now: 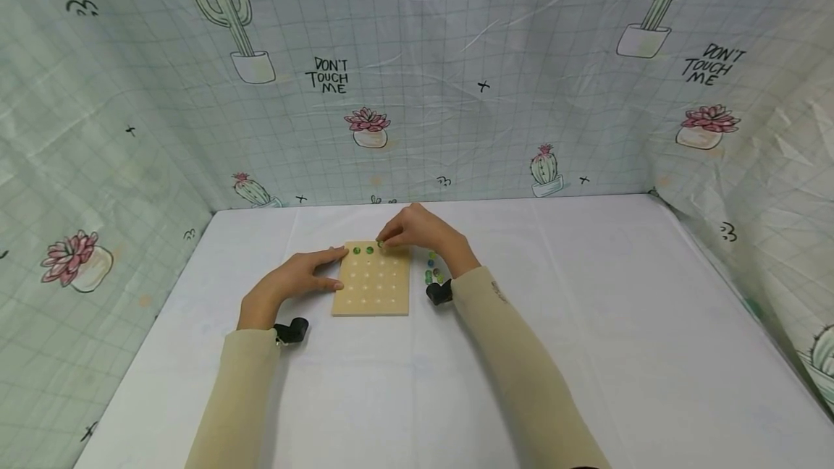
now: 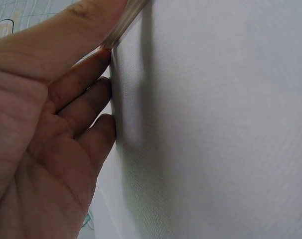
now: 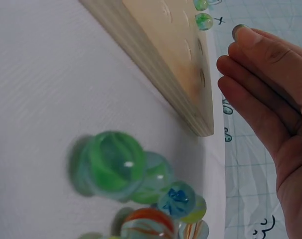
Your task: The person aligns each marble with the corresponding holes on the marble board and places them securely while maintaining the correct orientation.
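A square wooden board [image 1: 371,288] with rows of shallow round hollows lies flat on the table. Two green marbles [image 1: 369,250] sit in its far row, towards the left. My right hand [image 1: 420,229] is over that row, pinching a marble [image 3: 239,31] between thumb and fingertips; most of this marble is hidden. At the board's left edge rests my left hand [image 1: 296,277], its thumb and fingers spread and fairly straight. In the left wrist view, only a strip of the board [image 2: 128,22] shows beyond the thumb.
Right of the board, below my right wrist, several loose glass marbles [image 3: 116,164] lie clustered on the white tablecloth [image 1: 586,324]. Some are green, one has blue inside, others have orange streaks. A cactus-print cloth [image 1: 417,56] hangs along the back and sides.
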`<state>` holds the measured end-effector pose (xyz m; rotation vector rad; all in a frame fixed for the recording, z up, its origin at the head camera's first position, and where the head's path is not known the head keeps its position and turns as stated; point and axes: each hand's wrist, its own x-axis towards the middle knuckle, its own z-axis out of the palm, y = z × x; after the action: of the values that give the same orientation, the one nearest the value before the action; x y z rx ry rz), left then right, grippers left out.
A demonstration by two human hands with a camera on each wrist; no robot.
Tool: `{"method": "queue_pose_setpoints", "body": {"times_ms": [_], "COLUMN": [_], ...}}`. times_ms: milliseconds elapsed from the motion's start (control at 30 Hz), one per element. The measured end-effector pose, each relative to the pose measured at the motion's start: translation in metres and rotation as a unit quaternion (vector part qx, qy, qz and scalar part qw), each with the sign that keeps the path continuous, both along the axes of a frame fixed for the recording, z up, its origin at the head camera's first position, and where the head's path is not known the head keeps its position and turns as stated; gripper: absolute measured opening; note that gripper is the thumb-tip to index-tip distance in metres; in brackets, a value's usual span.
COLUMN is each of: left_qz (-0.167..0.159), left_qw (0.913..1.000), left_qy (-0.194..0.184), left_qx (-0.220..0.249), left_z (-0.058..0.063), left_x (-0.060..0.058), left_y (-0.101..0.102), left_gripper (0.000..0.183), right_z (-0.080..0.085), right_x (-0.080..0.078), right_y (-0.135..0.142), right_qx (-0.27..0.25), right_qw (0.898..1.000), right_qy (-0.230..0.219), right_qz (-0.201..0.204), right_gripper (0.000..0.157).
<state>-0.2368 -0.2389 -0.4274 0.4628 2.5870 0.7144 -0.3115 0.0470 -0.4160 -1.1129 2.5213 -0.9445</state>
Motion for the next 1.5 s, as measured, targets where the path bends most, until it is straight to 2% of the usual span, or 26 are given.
{"method": "queue_pose_setpoints", "body": {"times_ms": [567, 1000, 1400, 1500], "left_qz": [-0.002, 0.008, 0.001, -0.002], "left_qw": [1.0, 0.9999, 1.0, 1.0], "left_qy": [-0.006, -0.009, -0.002, -0.002], "left_qx": [0.001, -0.003, 0.002, 0.0], "left_z": [0.0009, 0.0028, 0.0006, 0.0006], "left_x": [-0.0004, 0.0017, 0.0006, -0.0002], "left_y": [0.0013, 0.0006, 0.0013, 0.0009], "left_gripper": [0.084, 0.084, 0.083, 0.084], "right_z": [-0.0017, 0.0006, -0.0003, 0.0005], "right_x": [-0.007, -0.0056, -0.0053, -0.0032], "right_y": [-0.0044, -0.0057, -0.0059, -0.0055], "right_qx": [0.028, 0.045, 0.041, 0.048], "right_qw": [1.0, 0.999, 0.999, 0.999], "right_qy": [-0.007, -0.009, -0.013, -0.007], "right_qz": [0.01, 0.012, 0.013, 0.024], "right_gripper": [0.021, 0.019, 0.019, 0.021]}}
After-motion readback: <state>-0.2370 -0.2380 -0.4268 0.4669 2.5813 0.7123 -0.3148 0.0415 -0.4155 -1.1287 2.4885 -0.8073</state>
